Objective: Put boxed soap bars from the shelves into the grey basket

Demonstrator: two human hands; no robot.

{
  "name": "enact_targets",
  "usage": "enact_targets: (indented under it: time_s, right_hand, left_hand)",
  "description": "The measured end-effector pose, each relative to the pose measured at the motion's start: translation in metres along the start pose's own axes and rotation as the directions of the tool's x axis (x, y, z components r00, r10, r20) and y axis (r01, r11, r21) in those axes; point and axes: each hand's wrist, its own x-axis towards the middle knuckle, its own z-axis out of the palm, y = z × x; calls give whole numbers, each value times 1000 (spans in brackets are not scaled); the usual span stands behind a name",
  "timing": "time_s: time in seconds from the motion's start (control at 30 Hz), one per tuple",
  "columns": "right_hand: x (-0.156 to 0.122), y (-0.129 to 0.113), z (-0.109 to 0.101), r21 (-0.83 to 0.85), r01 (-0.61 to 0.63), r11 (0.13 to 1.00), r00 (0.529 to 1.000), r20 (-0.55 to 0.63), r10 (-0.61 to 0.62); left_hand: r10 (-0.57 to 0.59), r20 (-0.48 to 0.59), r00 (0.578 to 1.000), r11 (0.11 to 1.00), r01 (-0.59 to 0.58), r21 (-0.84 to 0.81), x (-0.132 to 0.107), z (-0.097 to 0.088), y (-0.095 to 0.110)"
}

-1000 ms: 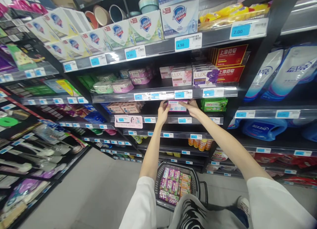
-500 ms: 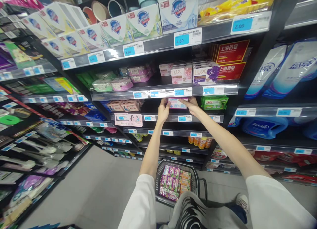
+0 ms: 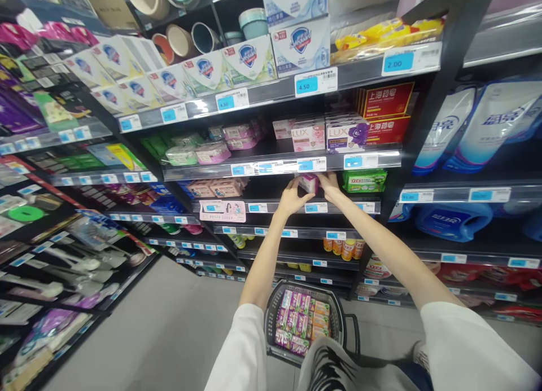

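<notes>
Both my hands reach into the third shelf [image 3: 339, 206] of a shop rack. My left hand [image 3: 291, 199] and my right hand [image 3: 329, 186] close around a small pink soap box [image 3: 307, 183] from either side, its narrow end turned toward me. Green soap packs [image 3: 365, 180] lie just right of my right hand, and pink packs [image 3: 215, 188] sit to the left. Below me on the floor stands a grey basket [image 3: 271, 322] filled with several pink, purple and orange soap boxes [image 3: 300, 320].
LUX boxes [image 3: 326, 135] and red boxes [image 3: 383, 113] sit one shelf up. White Safeguard boxes [image 3: 237, 61] line the shelf above. Blue detergent pouches [image 3: 483, 126] and jugs fill the rack at right. A shelving row runs along the left; grey floor lies between.
The pink box has been turned from broadside to end-on between my hands. The view has tilted down slightly, so shelves and hands sit lower in the picture.
</notes>
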Motion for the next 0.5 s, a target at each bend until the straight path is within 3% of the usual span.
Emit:
enact_targets:
  time_s: [0.1, 0.3, 0.43, 0.5]
  right_hand:
    - [-6, -4, 2, 3, 1, 1000, 995, 100, -1]
    - [-23, -6, 7, -153, 157, 976, 963, 245, -116]
    - [-35, -10, 8, -307, 329, 893, 932, 259, -254]
    - [-40, -12, 7, -388, 389, 836, 918, 244, -313]
  left_hand:
    - [-59, 43, 997, 997, 61, -48, 4, -7, 1]
    - [-93, -167, 982, 993, 80, -84, 13, -12, -14]
    - [-60, -22, 998, 986, 55, -156, 22, -26, -24]
    - [-76, 106, 991, 997, 77, 1, 31, -36, -23]
